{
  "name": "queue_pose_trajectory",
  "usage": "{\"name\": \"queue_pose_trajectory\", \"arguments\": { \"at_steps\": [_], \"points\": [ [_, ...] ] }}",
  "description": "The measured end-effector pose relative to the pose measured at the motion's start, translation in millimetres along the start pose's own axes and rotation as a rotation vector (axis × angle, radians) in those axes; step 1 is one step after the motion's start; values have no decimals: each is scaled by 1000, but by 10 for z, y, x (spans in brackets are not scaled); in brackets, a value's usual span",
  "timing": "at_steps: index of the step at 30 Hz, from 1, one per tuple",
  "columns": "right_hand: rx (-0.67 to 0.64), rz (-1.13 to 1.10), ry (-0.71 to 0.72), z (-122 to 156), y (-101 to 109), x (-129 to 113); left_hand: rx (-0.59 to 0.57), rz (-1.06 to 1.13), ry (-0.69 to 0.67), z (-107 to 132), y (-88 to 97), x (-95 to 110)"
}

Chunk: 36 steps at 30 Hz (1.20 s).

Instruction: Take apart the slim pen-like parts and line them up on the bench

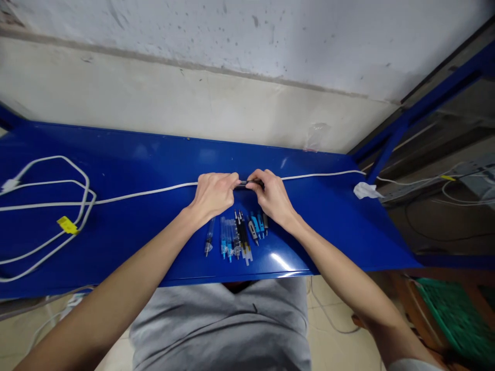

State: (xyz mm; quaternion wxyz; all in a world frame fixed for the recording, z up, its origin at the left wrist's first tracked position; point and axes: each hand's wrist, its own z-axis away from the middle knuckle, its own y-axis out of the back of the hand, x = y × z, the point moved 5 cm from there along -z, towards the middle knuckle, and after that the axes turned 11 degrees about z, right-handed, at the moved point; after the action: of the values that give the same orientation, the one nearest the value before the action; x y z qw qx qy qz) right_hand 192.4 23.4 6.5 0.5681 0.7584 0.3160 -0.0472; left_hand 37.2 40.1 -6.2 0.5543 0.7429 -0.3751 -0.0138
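Wall: a stained white plaster wall point(247, 46) rises right behind the long glossy blue metal bench point(154, 242); every place below is told from that bench.
Bench: it runs left to right across the room; the person stands at the middle of its near edge.
Shirt: a grey cloth shirt point(220, 324) sits just off the bench's near edge.
Crate: a green plastic mesh crate point(452, 314) stands past the bench's right end, lower than its top.
Cable: a thin white cable point(147, 193) lies along the bench's back half; its loose loops point(73, 206) rest on the left end, a small yellow tag point(67, 225) on one of them.
Left hand: the left hand point(214, 195) hovers over the bench's middle; fingers curled close together, tips pinching the left end of a slim dark pen piece point(243, 183).
Right hand: the right hand point(273, 198) is just beside it, fingers bunched, nipping the same piece's right end.
Pen piece: held level over the bench's middle, in line with the cable; whether they touch I cannot tell.
Pen parts: a row of clear, blue and black plastic pen parts point(236, 237) lies side by side on the bench, between the wrists, nearer its front edge.
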Motion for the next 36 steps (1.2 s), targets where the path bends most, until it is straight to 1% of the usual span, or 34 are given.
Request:
{"name": "queue_pose_trajectory", "arguments": {
  "at_steps": [2, 3, 4, 8, 10, 12, 15, 16, 17, 20, 21, 25, 26, 29, 31, 36],
  "points": [
    [63, -29, 3, 16, 12, 1, 9, 13, 21, -8, 10, -16],
    [70, -32, 9, 15, 14, 0, 10, 21, 24, -11, 15, -22],
    [58, -29, 21, 11, 9, -1, 10, 29, 24, -12, 18, -28],
    [-64, 36, 48, -6, -61, 15, 13, 65, 3, -5, 22, -51],
    [-74, 49, 39, -8, -81, 38, 25, 84, -12, -2, 25, -59],
    [-28, 0, 37, -9, -72, 52, 40, 101, -28, 1, 33, -65],
    [80, -84, 57, -7, -23, 52, 71, 115, -45, 5, 52, -74],
    [95, -93, 65, -6, -14, 46, 79, 121, -53, 6, 57, -75],
    [86, -92, 72, -6, -17, 37, 84, 126, -61, 7, 60, -73],
    [-4, -54, 82, 0, -58, 6, 87, 140, -92, 7, 59, -60],
    [-12, -43, 84, 3, -60, -5, 90, 145, -102, 7, 59, -55],
    [72, -9, 111, 13, 0, -53, 148, 161, -116, 15, 85, -51],
    [72, 2, 114, 13, 6, -60, 162, 162, -117, 19, 91, -51],
    [1, 48, 112, 9, -23, -69, 167, 172, -134, 30, 89, -41],
    [-16, 69, 118, 13, -37, -72, 160, 185, -150, 34, 83, -31],
    [108, 49, 158, 42, 19, -106, 190, 221, -212, 44, 129, 9]
  ]
}}
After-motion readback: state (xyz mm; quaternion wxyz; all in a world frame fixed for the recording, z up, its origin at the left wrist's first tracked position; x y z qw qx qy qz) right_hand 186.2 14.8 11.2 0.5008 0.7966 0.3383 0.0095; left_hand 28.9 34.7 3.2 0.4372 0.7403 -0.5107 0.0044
